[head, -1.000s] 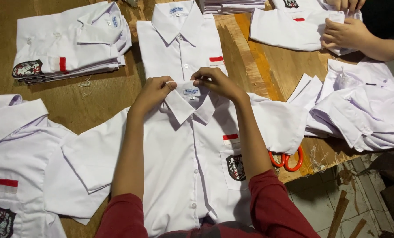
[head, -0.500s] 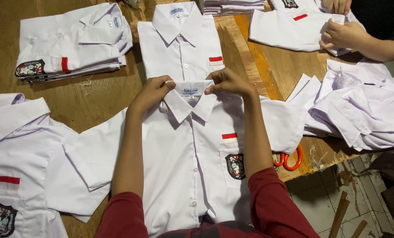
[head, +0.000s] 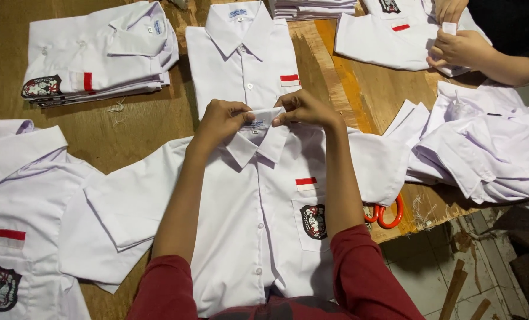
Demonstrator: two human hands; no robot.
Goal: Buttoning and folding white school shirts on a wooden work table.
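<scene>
A white short-sleeved shirt with a red-and-white stripe and a badge on its chest pocket lies face up, sleeves spread, on the wooden table. My left hand pinches the left side of its collar. My right hand pinches the right side of the collar. Both hands meet above the top button, holding the collar band between fingers and thumbs. My red sleeves show at the bottom of the view.
A folded shirt lies just beyond the collar. A stack of folded shirts sits far left, another shirt at left, loose shirts at right. Orange-handled scissors peek out by the right sleeve. Another person's hands work top right.
My hands have shifted slightly up and closer together on the collar, drawing its band upward. The other person's hands have moved a little on their shirt.
</scene>
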